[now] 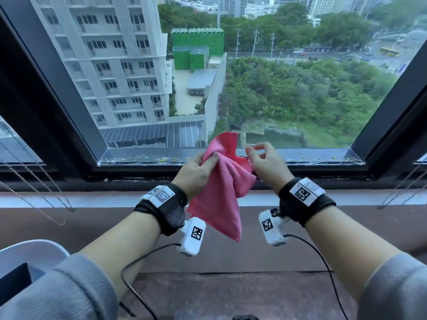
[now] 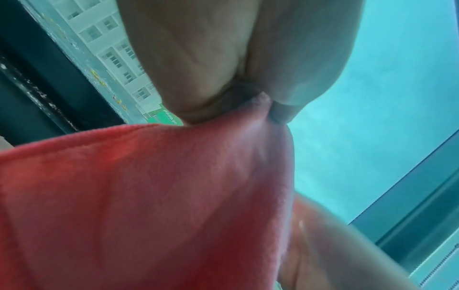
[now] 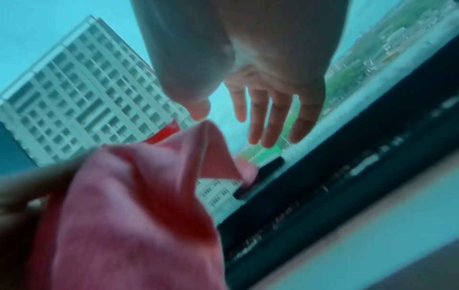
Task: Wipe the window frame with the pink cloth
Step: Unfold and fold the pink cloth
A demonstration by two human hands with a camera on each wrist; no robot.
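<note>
From the head camera we are holding the pink cloth [image 1: 221, 179] up in front of the dark window frame [image 1: 231, 168], our left hand [image 1: 198, 169] bunching its upper part while its lower corner is hanging toward the sill, and our right hand [image 1: 265, 162] is sitting just beside it with loosely curled fingers. At the left wrist, our thumb and fingers [image 2: 198, 78] are pinching a fold of the cloth [image 2: 149, 196]. At the right wrist, our fingers [image 3: 270, 117] are spreading open, gripping nothing, just above a raised corner of the cloth [image 3: 139, 206].
</note>
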